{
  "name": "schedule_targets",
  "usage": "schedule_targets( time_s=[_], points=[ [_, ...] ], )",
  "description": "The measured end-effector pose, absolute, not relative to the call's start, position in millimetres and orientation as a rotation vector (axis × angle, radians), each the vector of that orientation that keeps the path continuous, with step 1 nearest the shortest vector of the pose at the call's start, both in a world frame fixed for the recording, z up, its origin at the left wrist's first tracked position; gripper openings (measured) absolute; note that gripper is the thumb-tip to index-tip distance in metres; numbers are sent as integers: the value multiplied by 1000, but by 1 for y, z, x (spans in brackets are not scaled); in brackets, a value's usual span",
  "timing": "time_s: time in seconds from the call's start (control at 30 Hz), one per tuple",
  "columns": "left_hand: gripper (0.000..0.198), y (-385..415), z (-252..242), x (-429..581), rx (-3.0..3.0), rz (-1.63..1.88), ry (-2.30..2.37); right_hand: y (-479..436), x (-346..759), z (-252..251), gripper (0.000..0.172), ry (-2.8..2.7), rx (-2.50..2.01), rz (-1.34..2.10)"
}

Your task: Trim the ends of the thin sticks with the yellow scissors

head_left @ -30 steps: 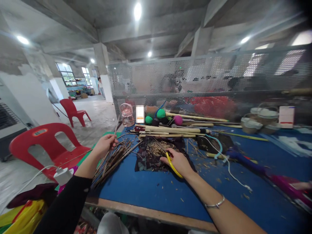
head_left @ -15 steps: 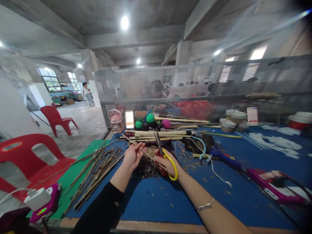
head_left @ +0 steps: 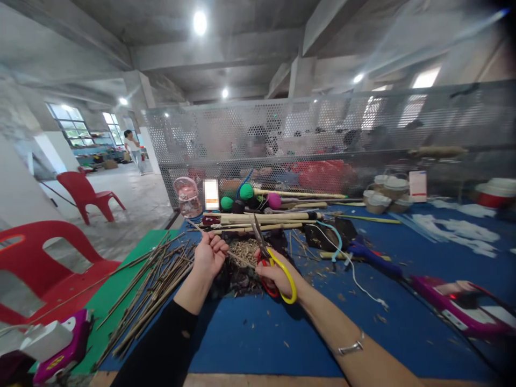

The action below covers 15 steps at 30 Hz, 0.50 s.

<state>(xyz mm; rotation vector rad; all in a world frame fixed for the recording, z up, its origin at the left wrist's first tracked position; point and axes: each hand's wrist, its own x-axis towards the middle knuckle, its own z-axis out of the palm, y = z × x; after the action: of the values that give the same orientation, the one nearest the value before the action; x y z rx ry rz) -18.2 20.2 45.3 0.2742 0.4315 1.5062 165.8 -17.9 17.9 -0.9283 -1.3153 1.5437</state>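
My left hand (head_left: 210, 255) is closed around a thin twig (head_left: 241, 257), whose far end pokes out up and left past the fingers. The twig's other end runs to the fingertips of my right hand (head_left: 280, 271). That hand grips a pair of scissors (head_left: 262, 236) with one yellow and one red handle loop, blades pointing up and away. Below and between the hands, a pile of short cut stem pieces (head_left: 244, 251) lies on crumpled dark plastic (head_left: 245, 279). A spread bundle of long brown twigs (head_left: 157, 290) rests left of my left hand.
Pale sticks (head_left: 266, 218), green yarn balls (head_left: 246, 191) and a magenta one (head_left: 274, 201) lie behind the pile on the blue table (head_left: 250, 344). Perforated metal (head_left: 226, 134) stands behind. Purple-and-white devices (head_left: 64, 346) flank both sides; red chairs (head_left: 76, 269) are left. A person (head_left: 134, 150) stands far off.
My left hand has moved a little left, and its fingers have curled more tightly round the twig. The right hand keeps the scissors in nearly the same place. The view has shifted slightly.
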Motion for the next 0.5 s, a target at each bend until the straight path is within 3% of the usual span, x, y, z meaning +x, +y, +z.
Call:
schedule_targets(
  time_s=[0.5],
  points=[
    [35,9,62,-18,342,1391,522,-27,171,32,33,-1514,-771,1702]
  ],
)
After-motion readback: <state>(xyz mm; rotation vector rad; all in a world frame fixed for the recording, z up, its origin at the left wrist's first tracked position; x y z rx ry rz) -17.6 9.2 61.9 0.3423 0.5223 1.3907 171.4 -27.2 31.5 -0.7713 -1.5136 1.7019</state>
